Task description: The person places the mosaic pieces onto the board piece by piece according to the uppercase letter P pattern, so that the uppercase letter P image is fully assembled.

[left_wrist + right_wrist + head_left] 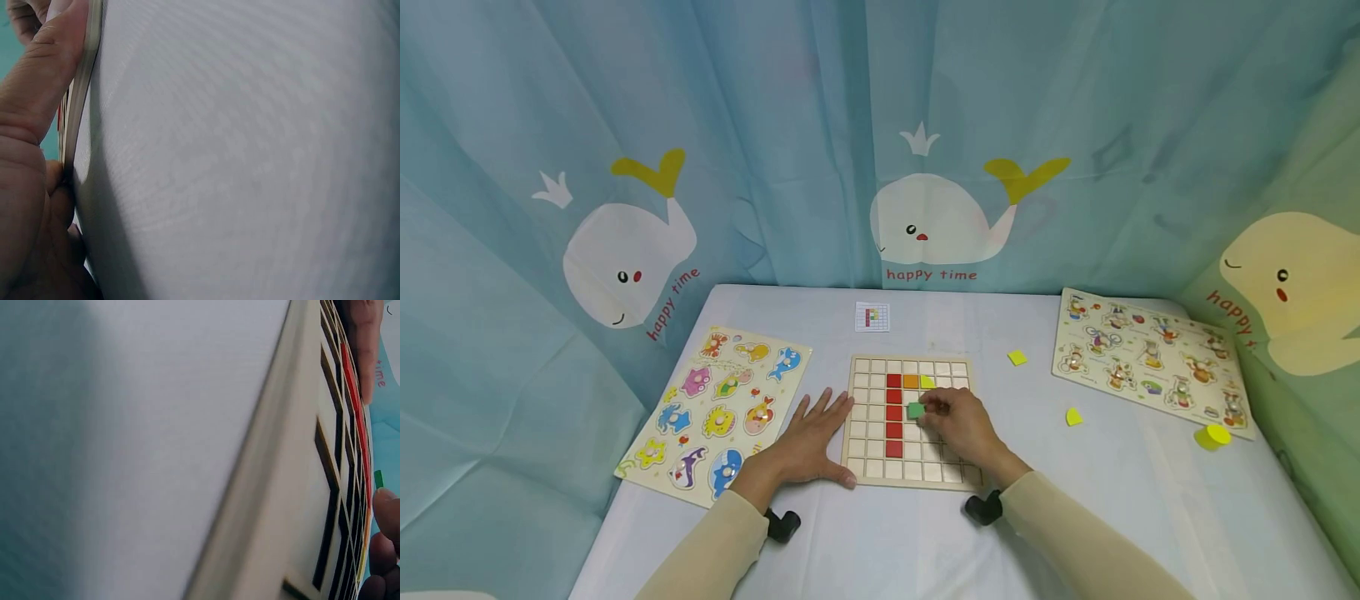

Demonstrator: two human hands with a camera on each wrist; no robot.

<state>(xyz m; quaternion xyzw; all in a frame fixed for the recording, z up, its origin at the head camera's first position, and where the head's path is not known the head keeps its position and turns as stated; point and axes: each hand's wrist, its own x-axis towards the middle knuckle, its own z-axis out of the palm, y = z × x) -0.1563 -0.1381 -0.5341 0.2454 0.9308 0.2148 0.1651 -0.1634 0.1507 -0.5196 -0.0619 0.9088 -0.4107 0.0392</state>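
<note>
"Happy time" whale curtain behind white table; left hand flat beside grid board, right hand pinching green tile.

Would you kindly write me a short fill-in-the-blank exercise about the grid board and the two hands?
1. The right hand pinches a ____ tile over the grid board.
2. The column of tiles set in the board is ____.
3. The left hand lies flat against the board's ____ edge.
4. The tile beside the column's top is ____.

Missing words: green; red; left; orange
</note>
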